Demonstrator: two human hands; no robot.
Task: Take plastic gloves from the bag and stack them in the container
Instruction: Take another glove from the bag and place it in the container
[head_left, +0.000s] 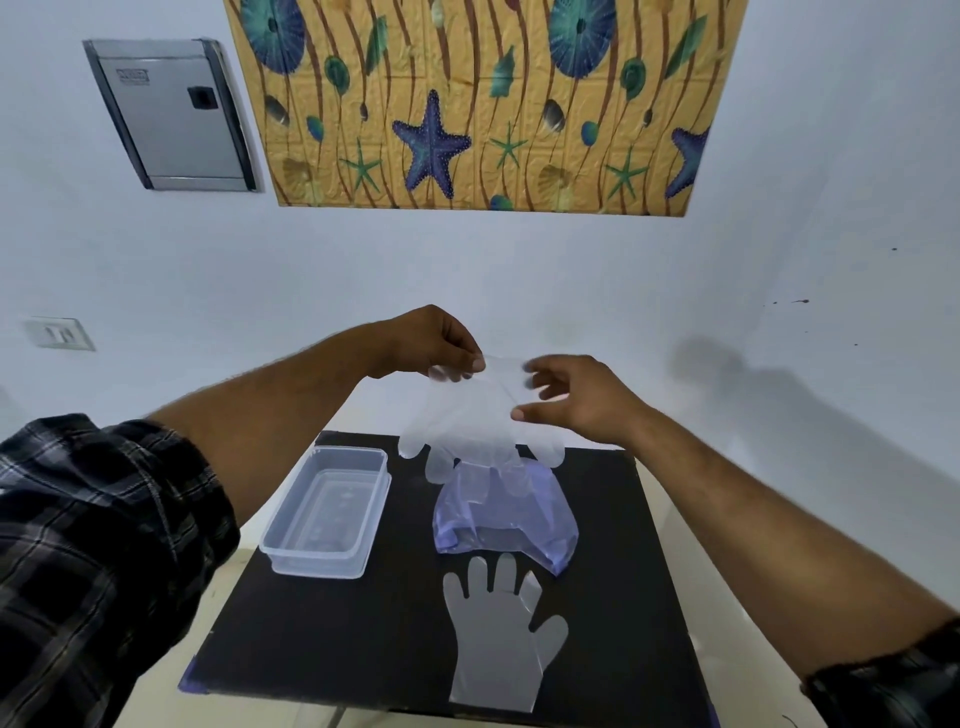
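Note:
My left hand (434, 340) pinches the cuff of a clear plastic glove (475, 415) that hangs in the air, fingers down, above the table's far side. My right hand (576, 397) is beside the cuff with its fingers spread, touching or nearly touching the film. Under the hanging glove lies a bluish see-through bag (506, 512). A second clear glove (501, 629) lies flat on the black tabletop (322, 639), fingers pointing away from me. A clear rectangular container (327, 512) stands left of the bag; I see no glove in it.
The black tabletop sits on a pale surface close to a white wall. A starfish-patterned panel (483, 104), a metal wall box (171, 114) and a switch plate (60, 332) are on the wall.

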